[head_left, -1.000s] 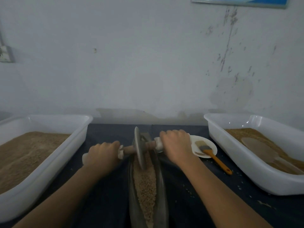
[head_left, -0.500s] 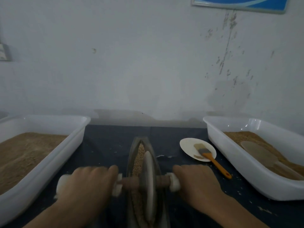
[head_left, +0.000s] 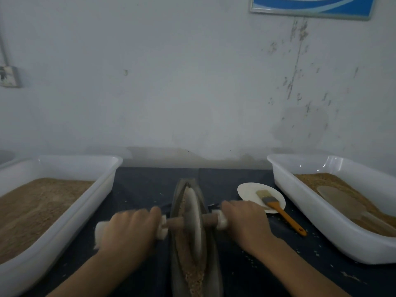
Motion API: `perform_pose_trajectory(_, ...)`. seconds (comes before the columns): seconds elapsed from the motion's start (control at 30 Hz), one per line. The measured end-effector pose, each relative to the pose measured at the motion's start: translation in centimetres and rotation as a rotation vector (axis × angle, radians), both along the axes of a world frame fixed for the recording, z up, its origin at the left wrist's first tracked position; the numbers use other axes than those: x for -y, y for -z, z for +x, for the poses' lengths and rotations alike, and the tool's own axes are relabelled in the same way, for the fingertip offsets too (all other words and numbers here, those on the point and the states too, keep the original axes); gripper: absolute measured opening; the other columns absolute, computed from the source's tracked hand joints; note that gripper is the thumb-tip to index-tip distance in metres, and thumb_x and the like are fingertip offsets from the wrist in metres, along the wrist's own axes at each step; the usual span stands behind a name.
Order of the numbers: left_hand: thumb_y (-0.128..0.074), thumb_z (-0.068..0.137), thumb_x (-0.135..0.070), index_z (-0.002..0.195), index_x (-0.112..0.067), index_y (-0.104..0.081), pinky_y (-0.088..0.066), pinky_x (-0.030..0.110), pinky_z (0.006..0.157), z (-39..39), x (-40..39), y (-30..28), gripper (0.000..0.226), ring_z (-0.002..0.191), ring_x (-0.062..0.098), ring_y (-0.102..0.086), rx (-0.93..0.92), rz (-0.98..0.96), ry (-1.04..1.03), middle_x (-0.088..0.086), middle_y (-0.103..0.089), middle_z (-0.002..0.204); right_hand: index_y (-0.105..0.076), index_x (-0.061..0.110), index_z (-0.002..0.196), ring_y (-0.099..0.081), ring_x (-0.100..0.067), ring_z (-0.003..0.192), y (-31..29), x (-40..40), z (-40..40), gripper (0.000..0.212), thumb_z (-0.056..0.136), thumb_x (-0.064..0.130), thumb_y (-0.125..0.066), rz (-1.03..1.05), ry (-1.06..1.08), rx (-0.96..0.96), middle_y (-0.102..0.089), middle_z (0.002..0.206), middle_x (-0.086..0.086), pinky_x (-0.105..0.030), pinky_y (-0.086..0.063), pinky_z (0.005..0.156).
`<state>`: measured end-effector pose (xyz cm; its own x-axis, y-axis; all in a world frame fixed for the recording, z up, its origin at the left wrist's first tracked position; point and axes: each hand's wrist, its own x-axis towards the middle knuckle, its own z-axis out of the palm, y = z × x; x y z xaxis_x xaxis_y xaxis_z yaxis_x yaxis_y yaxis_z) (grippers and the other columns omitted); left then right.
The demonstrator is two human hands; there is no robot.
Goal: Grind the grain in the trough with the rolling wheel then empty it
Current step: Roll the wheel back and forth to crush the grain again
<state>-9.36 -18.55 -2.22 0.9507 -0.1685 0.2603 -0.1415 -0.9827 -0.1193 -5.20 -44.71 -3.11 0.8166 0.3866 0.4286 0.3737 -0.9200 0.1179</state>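
A long dark boat-shaped trough lies lengthwise on the dark table in front of me, with tan grain along its groove. A grey rolling wheel stands on edge in the groove, about at the trough's middle. A wooden axle with white end grips runs through it. My left hand is closed around the left grip. On the right grip sits my right hand, also closed. Both hands look slightly blurred.
A white tub full of brown ground grain stands at the left. Another white tub at the right holds grain and a flat scoop. Between trough and right tub lie a white plate and an orange-handled brush.
The wheel went from the trough's far end toward me, then has rolled back away to the middle. Both hands travelled with it and kept their hold on the axle.
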Motion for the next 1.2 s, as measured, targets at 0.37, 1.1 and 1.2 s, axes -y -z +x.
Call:
perform_pose_trajectory(0.37,-0.050,0.087,-0.051,0.080,-0.041,-0.029,-0.031,0.025,0.063,-3.1,0.1,-1.8,0.025,0.063,0.000,-0.038,-0.176,0.022,0.008,-0.017,-0.044,0.077,-0.041,0.034,0.082,-0.054,-0.012,0.071,-1.0,0.9,-3.5,0.023,0.078,0.043,-0.062,-0.085,-0.029,-0.125,-0.059,0.081,0.008,-0.030,-0.039,0.061)
perform_pose_trajectory(1.1,-0.060,0.078,-0.055,0.074,-0.048,-0.032,-0.030,0.024,0.065,-7.5,0.5,-2.9,0.030,0.068,0.001,-0.041,-0.112,-0.093,0.060,-0.017,-0.045,0.077,-0.044,0.037,0.082,-0.056,-0.007,0.072,-2.6,1.7,-6.9,0.035,0.063,0.044,-0.073,-0.204,-0.053,-0.186,-0.056,0.081,0.012,-0.028,-0.045,0.061)
perform_pose_trajectory(1.2,-0.052,0.085,-0.051,0.074,-0.046,-0.028,-0.030,0.026,0.064,-5.1,0.1,-1.8,0.027,0.063,0.001,-0.034,-0.203,-0.067,-0.011,-0.018,-0.041,0.076,-0.052,0.033,0.066,-0.050,-0.004,0.046,-2.4,1.4,-5.6,0.046,0.035,0.042,-0.085,-0.171,-0.099,-0.096,-0.053,0.055,0.009,-0.024,-0.042,0.039)
